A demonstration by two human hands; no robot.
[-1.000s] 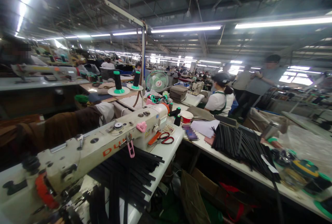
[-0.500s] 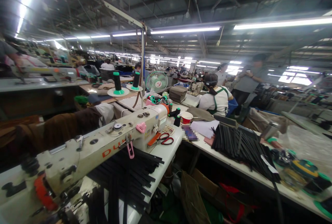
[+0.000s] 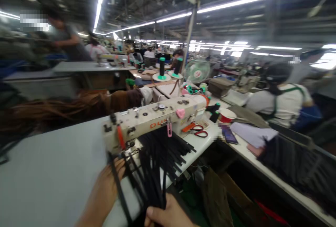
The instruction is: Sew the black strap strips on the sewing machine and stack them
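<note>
Both hands have come into frame since the earlier view, and the camera has swung left, exposing more of the smooth, pale tabletop (image 3: 52, 171). Upon it: cream-coloured sewing machine (image 3: 162, 115), long arm running lower left to upper right. Blue bin (image 3: 312, 116) beside the seated co-worker (image 3: 278, 102); contents blurred. Strip pile (image 3: 168, 146) beneath the arm: flat, narrow, matt black, cut ends fanned toward the table's right edge. Bundle of black strips (image 3: 151, 181) in front of the machine's needle end, long axis running from the machine down toward the wearer; near end gripped by the right hand (image 3: 168, 213), thumb on top. Left hand (image 3: 107, 181) on the tabletop left of the bundle, fingers toward the needle end, one strip crossing in front; cannot tell whether it pinches anything. Scissors (image 3: 199, 131), red loop handles, beside a shallow tray (image 3: 204, 124), contents too small to identify. Smallest: pink heart-shaped piece (image 3: 180, 113) on the arm.
</note>
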